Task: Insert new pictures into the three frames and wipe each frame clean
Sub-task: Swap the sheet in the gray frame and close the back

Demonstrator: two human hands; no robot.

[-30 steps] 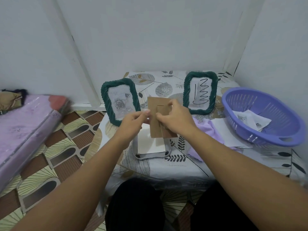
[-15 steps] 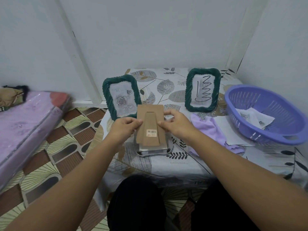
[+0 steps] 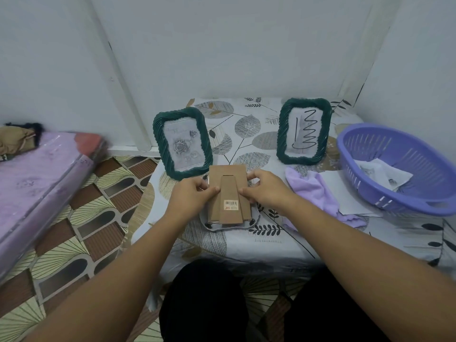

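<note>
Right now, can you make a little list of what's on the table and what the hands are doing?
left hand: grips the brown backing board's left edge
right hand: grips its right edge
backing board: held over the face-down frame
standing frames: rose picture frame, squiggle picture frame
cloth: purple, right of the hands
basket: purple, far right, papers inside

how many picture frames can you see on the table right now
3: a green frame with a rose picture back left, a green frame with a squiggle drawing back right, and a face-down frame under the cardboard backing.
</note>
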